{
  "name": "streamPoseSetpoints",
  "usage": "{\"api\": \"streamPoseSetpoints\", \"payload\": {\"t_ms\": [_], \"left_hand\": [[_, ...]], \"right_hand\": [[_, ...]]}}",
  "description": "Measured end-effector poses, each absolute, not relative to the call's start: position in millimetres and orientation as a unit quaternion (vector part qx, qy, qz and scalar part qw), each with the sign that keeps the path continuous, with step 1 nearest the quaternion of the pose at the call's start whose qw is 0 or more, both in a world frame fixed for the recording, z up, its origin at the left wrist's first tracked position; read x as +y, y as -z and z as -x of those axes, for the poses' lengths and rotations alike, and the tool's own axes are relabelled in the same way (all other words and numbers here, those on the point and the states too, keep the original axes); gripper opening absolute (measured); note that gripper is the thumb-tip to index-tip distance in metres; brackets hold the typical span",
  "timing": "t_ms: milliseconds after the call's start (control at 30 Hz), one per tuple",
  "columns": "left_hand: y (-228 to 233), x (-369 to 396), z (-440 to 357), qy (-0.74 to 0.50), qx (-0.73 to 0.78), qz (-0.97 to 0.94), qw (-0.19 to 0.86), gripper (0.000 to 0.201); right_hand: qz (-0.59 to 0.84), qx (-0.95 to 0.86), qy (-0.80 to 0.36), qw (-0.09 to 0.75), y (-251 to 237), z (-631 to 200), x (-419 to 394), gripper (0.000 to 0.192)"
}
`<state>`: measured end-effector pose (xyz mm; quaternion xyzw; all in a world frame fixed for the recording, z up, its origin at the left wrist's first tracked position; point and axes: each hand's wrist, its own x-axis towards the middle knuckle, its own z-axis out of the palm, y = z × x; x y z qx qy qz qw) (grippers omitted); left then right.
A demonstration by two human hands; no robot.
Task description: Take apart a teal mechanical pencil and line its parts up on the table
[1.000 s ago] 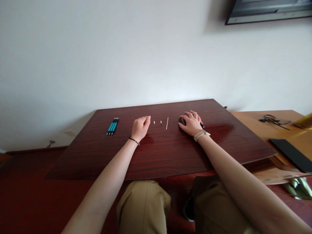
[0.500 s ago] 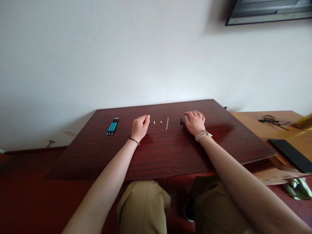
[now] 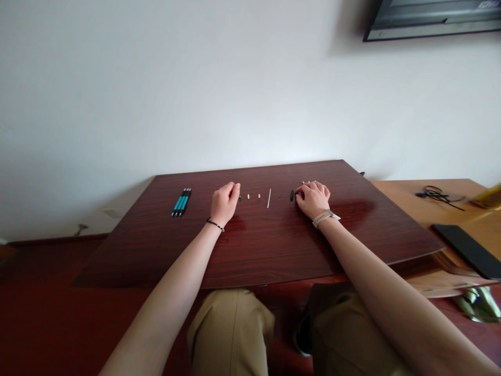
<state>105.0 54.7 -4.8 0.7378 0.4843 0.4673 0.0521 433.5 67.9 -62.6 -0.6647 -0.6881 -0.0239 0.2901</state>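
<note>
My left hand [image 3: 225, 203] rests on the dark wooden table, its fingers curled inward with the thumb on top; whatever they may hold is hidden. Just right of its thumb lies a tiny teal piece [image 3: 240, 197]. Two small white pieces, one [image 3: 248, 196] nearer and another [image 3: 259, 196] farther right, come before a thin white stick [image 3: 269, 198] and a tiny dark bit [image 3: 279, 195]. My right hand [image 3: 313, 199] bends down beside a short black tube [image 3: 291, 195], thumb and forefinger close together over something dark. Small pale tips [image 3: 309, 182] show beyond its knuckles.
Several teal-and-black pens [image 3: 181, 202] lie side by side on the left of the table [image 3: 266, 250]. On a lighter table at the right are a black cable [image 3: 438, 194], a flat black object [image 3: 467, 250] and something yellow [image 3: 487, 198]. A screen [image 3: 434, 21] hangs above.
My right hand's fingers have curled in more, uncovering the pale tips behind them and more of the black tube. My left hand has shifted slightly left, baring the teal piece.
</note>
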Motion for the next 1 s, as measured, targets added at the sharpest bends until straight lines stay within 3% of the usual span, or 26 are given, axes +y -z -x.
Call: {"api": "streamPoseSetpoints", "payload": {"t_ms": [300, 500, 667, 767, 833, 900, 1000], "left_hand": [[11.1, 60.7, -100.5, -0.468, 0.500, -0.726, 0.057, 0.041], [13.6, 85.0, -80.0, -0.599, 0.489, -0.616, 0.151, 0.027], [23.7, 109.1, -49.0, -0.639, 0.545, -0.522, 0.150, 0.019], [27.6, 109.2, -33.4, -0.573, 0.628, -0.514, 0.116, 0.011], [29.0, 105.4, -25.6, -0.439, 0.697, -0.559, 0.101, 0.008], [30.0, 102.0, -20.1, -0.331, 0.739, -0.581, 0.082, 0.011], [31.5, 100.6, -16.3, -0.275, 0.751, -0.597, 0.054, 0.014]], "right_hand": [[0.666, -0.695, 0.016, 0.271, 59.7, -432.3, 66.9, 0.025], [0.673, -0.688, 0.037, 0.271, 62.0, -436.2, 68.0, 0.032], [0.673, -0.687, 0.035, 0.271, 61.7, -435.9, 67.1, 0.035], [0.673, -0.688, 0.031, 0.271, 61.9, -435.9, 67.0, 0.035], [0.673, -0.688, 0.029, 0.270, 62.3, -436.5, 67.4, 0.036], [0.673, -0.688, 0.029, 0.269, 62.7, -437.4, 67.9, 0.035], [0.673, -0.688, 0.030, 0.269, 63.1, -438.4, 68.6, 0.035]]}}
